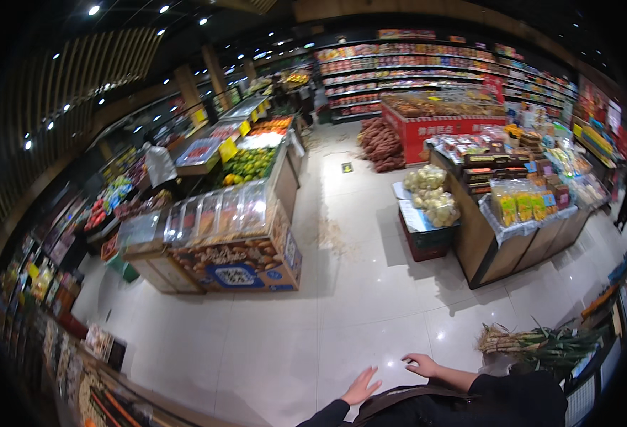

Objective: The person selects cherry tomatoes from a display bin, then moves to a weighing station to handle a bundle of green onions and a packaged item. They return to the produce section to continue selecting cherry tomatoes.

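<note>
Both of my hands are low in the view, held out in front of my dark clothing above the pale tiled floor (270, 341). My left hand (362, 386) has its fingers apart and holds nothing. To the right of it, my right hand (420, 365) is empty too, its fingers spread and slightly bent. Bundles of leeks or large green onions (526, 341) lie to the right of my right hand, nearer to it than any other goods. Neither hand touches any goods.
A nut bin counter (233, 261) stands ahead left, with green citrus fruit (246, 165) behind it. Ahead right are bagged pale vegetables (432, 195) on crates (425, 243) and a wooden display counter (526, 251). Brown debris (337, 235) lies in the aisle. Stocked shelves (409, 68) line the back.
</note>
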`<state>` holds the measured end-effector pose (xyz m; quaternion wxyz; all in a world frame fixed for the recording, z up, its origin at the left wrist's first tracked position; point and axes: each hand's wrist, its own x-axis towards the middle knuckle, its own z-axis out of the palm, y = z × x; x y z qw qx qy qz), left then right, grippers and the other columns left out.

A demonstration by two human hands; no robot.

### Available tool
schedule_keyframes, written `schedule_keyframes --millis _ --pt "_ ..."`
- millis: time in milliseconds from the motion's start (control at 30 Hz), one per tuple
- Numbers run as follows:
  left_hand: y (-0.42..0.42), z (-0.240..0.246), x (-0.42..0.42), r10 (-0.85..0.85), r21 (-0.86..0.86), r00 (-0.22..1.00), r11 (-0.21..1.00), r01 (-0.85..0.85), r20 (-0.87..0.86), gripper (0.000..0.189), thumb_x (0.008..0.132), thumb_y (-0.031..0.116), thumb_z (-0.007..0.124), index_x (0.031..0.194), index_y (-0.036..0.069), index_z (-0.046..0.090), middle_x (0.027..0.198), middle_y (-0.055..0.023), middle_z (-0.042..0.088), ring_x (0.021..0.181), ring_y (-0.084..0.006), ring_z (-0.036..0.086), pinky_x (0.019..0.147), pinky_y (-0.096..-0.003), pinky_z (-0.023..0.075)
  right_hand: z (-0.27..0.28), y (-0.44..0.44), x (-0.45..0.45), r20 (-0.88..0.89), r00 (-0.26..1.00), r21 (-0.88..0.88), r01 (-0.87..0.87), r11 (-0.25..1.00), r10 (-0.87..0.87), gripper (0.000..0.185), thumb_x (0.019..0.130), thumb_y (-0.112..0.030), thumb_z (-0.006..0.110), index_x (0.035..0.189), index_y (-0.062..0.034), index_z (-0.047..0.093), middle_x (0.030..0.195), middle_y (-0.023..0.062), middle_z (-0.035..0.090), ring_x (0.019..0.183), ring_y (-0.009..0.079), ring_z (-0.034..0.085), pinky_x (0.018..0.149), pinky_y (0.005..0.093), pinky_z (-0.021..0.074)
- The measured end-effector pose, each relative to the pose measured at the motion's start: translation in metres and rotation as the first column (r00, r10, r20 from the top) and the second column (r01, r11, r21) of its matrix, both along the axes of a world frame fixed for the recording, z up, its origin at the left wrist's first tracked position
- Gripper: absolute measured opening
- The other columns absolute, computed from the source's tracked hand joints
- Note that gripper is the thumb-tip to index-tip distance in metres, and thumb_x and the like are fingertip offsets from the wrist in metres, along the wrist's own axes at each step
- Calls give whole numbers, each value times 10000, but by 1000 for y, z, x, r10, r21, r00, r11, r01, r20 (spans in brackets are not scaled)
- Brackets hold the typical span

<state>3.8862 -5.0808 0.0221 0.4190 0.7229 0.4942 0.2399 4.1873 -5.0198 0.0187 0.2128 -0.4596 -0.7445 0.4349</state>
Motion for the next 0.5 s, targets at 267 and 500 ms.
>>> schedule_keyframes --millis 267,500 --pt "-33 -30 -3 -501 -565 810 780 270 -304 658 973 532 548 1461 92 509 1405 -219 558 1357 -370 491 1118 -490 388 -101 -347 207 567 704 -537 710 456 -427 553 986 -467 508 1319 -33 589 1222 183 680 1129 324 648 1002 426 488" --pt "-52 -13 75 -816 -763 155 576 294 -557 622 962 517 560 1421 96 563 1327 -199 636 1297 -358 563 1086 -479 433 -130 -568 175 514 619 -651 732 199 -594 597 1037 -553 389 1290 -72 635 1226 194 681 1158 346 631 1014 417 471"
